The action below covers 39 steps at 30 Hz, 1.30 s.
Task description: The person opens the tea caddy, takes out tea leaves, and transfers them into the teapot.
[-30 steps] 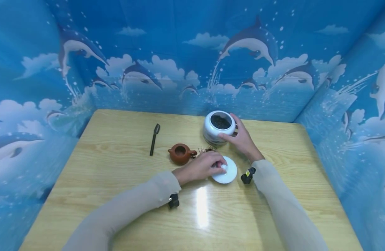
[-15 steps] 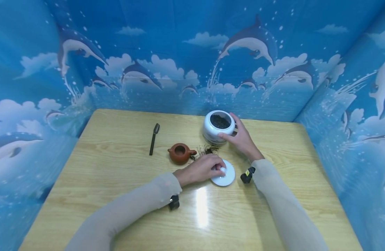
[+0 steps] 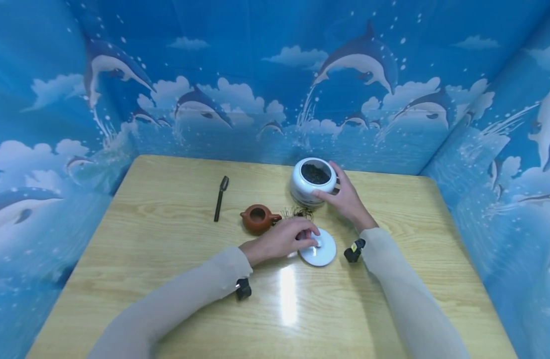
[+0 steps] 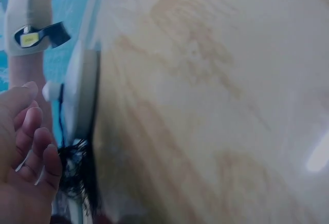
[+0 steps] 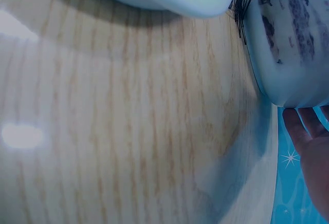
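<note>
A white lid [image 3: 325, 253] lies knob up on the table. My left hand [image 3: 285, 239] is right beside its knob, fingers loosely bent; the left wrist view shows a small gap between the fingertips [image 4: 31, 86] and the round knob [image 4: 51, 91]. With thumb and fingers around its right side, my right hand [image 3: 346, 198] holds a white jar [image 3: 300, 189]. Dark dry leaves, looking like tea, show inside the jar's mouth. The jar stands upright at the back, its patterned side [image 5: 295, 34] visible in the right wrist view.
A brown clay teapot [image 3: 252, 226], lidless, stands left of my left hand. Farther left lies a dark small scoop [image 3: 220, 197]. A tangle of dark thin strands [image 4: 76, 167] lies between jar and lid. A dolphin-print curtain [image 3: 239, 134] encloses the table's back and sides.
The lid has shifted slightly toward me and come to rest on the table. My left hand has let go of its knob and drawn a little to the left. The right hand stays at the jar.
</note>
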Motion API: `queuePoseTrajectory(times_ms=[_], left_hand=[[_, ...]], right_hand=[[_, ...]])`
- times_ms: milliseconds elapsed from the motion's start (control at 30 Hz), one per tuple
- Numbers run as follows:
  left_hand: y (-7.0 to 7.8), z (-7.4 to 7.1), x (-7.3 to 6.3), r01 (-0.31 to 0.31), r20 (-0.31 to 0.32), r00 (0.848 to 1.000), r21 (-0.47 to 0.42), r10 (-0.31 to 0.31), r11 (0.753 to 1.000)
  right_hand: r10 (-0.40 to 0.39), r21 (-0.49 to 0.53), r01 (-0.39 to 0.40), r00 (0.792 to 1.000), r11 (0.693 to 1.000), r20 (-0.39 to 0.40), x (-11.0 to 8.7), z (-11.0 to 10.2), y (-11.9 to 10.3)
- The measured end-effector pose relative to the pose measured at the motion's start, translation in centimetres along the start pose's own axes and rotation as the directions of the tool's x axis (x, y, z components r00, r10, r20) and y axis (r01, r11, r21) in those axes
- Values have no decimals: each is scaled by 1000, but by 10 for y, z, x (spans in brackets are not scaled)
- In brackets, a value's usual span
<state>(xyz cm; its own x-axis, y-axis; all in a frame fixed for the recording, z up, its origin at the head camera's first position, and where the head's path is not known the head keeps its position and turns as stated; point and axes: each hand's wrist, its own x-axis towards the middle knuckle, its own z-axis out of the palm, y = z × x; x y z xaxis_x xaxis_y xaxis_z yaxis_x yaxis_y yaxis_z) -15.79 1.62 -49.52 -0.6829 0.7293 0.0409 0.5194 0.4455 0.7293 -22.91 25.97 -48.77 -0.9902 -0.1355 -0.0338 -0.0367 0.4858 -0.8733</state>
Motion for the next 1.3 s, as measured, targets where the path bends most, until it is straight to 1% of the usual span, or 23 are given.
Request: queuePoseTrajectory(times_ms=[167, 233, 367, 500, 600, 700, 800, 967, 1067, 1200, 1300], left_hand=[[5, -17, -9, 52, -35, 998, -34, -53, 998], [5, -24, -13, 60, -54, 997, -49, -63, 997], [2, -40, -22, 69, -111, 991, -45, -73, 997], [-6, -55, -31, 79, -184, 979, -31, -83, 996], [-13, -67, -39, 101, -227, 967, -58, -111, 993], [-20, -80, -48, 137, -249, 956, -88, -155, 987], [-28, -91, -56, 158, -266, 948, -91, -177, 983], [-47, -105, -69, 168, -317, 931, -62, -179, 984], [-61, -112, -77, 189, -349, 917, -48, -194, 981], [-81, -119, -87, 241, -374, 897, -37, -237, 970], [-95, -122, -94, 292, -373, 885, -23, -279, 956]], right_hand=[[6, -10, -6, 1000, 1000, -5, 0, 1, 1], [8, -7, -8, 1000, 1000, -4, 0, 1, 1], [8, -3, -8, 1000, 1000, -3, 1, 1, 3], [5, -2, -5, 1000, 1000, -7, 1, 1, 4], [3, 2, -3, 1000, 1000, -10, 1, 1, 3], [2, 7, -1, 1000, 1000, -9, 1, 1, 2], [1, 13, -1, 1000, 1000, -7, 1, 1, 1], [2, 23, -2, 1000, 1000, 0, 0, 1, 0], [7, 26, -7, 1000, 1000, 6, 0, 1, -1], [19, 28, -19, 1000, 999, 6, 0, 1, -1], [19, 33, -19, 1000, 999, 4, 0, 1, -1]])
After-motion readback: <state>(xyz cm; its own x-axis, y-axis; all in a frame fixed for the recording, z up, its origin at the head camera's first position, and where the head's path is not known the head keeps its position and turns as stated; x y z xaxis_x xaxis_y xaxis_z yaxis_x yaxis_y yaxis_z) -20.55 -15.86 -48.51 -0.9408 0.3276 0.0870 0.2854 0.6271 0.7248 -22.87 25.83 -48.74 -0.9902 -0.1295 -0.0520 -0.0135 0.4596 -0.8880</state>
